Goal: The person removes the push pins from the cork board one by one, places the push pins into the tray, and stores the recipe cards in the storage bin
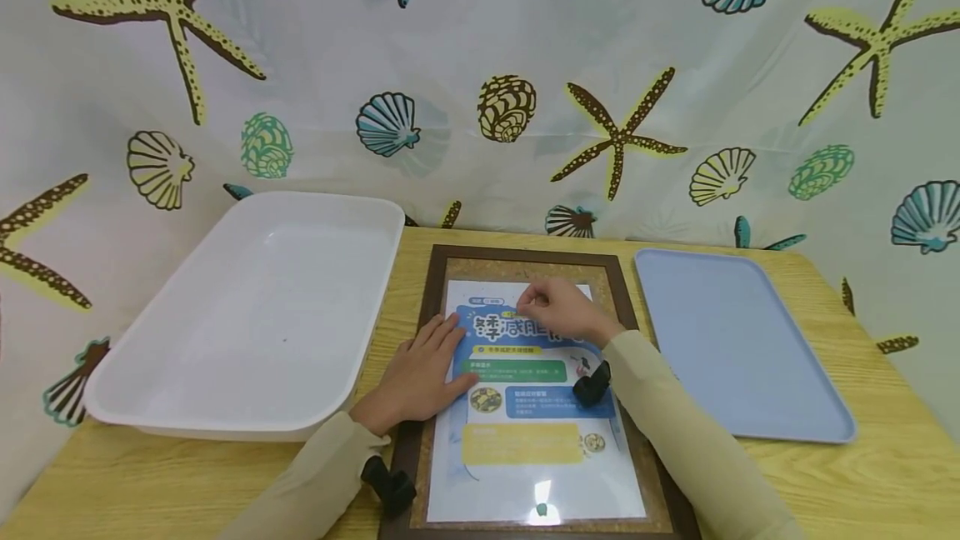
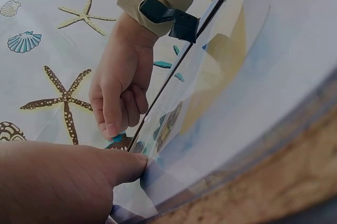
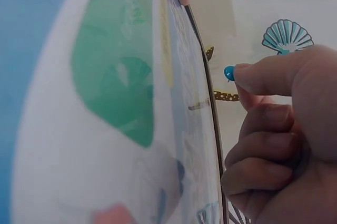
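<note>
My right hand (image 1: 562,308) pinches a blue thumbtack (image 3: 229,72) between thumb and index finger, its short point showing; the other fingers are curled in. This hand hovers over the upper part of a printed poster (image 1: 536,482), which lies on a cork board (image 1: 487,267) with a dark brown frame. With fingers spread, my left hand (image 1: 420,369) rests on the poster's left edge. In the left wrist view, the left thumb (image 2: 129,168) lies near the glossy sheet, and the tack (image 2: 117,140) is at the right hand's fingertips.
A large white tub (image 1: 247,315) stands left of the board. On the right lies a shallow pale blue tray (image 1: 742,348). A small green dot (image 1: 542,509) shows near the poster's bottom edge. Behind the wooden table (image 1: 892,473) hangs a shell-and-starfish curtain (image 1: 465,48).
</note>
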Available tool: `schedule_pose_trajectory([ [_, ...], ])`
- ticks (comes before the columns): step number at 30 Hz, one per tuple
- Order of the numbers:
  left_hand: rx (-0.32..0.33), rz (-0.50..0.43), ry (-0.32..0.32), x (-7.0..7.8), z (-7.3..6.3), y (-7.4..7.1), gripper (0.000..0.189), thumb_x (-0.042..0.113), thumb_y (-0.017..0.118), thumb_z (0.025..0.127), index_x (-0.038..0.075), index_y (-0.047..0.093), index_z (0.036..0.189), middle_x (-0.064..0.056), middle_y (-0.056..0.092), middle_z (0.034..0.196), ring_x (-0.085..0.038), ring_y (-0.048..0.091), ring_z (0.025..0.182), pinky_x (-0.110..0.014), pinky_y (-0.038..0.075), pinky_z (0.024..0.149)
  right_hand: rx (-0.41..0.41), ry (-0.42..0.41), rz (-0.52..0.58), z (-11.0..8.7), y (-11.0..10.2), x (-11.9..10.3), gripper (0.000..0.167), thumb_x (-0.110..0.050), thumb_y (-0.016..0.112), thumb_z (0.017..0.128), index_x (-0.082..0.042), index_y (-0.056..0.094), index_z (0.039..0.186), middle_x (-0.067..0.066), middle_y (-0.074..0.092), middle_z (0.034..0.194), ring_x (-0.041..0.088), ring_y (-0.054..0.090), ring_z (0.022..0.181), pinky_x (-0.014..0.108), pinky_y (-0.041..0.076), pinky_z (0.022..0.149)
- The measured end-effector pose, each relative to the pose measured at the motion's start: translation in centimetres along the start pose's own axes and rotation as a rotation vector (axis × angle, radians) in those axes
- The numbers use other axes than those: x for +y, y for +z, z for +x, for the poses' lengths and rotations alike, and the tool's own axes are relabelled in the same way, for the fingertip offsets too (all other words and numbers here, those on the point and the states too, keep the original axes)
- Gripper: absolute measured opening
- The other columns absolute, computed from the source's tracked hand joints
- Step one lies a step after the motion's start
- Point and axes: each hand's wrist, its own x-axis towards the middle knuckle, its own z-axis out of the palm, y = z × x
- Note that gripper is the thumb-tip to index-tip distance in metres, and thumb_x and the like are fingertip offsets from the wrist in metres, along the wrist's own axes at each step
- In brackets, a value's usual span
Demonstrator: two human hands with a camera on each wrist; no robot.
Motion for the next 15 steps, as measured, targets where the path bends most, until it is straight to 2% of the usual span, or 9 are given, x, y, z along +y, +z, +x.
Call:
schedule_pose_trajectory([
  [4, 0.004, -0.003, 0.003, 0.0, 0.0, 0.0, 0.069, 0.039, 0.058, 0.093, 0.0, 0.037, 0.146, -0.018, 0.025, 0.157, -0.037, 0.018, 0.146, -0.063, 0.028, 0.107, 0.007, 0.023, -0.003, -0.5, -0.5, 0.5, 0.017, -0.018, 0.059, 0.095, -0.006, 0.069, 0.1, 0.0, 0.047, 0.066, 0.013, 0.042, 0.056, 0.026, 0.034, 0.054],
  [9, 0.013, -0.008, 0.008, 0.0, 0.0, 0.0, 0.069, 0.038, 0.059, 0.093, 0.0, 0.037, 0.146, -0.018, 0.025, 0.157, -0.037, 0.018, 0.146, -0.064, 0.028, 0.107, 0.009, 0.058, 0.029, -1.2, -1.1, 1.0, 0.017, -0.018, 0.059, 0.095, -0.005, 0.068, 0.102, 0.0, 0.046, 0.066, 0.014, 0.044, 0.057, 0.026, 0.035, 0.053],
  [15, 0.01, -0.011, 0.006, 0.0, 0.0, 0.0, 0.069, 0.038, 0.058, 0.092, 0.0, 0.036, 0.146, -0.018, 0.025, 0.157, -0.037, 0.018, 0.147, -0.063, 0.027, 0.108, 0.028, 0.033, 0.032, -2.3, -2.0, 2.2, 0.016, -0.017, 0.06, 0.095, -0.004, 0.068, 0.1, 0.0, 0.045, 0.065, 0.014, 0.043, 0.059, 0.027, 0.036, 0.057],
])
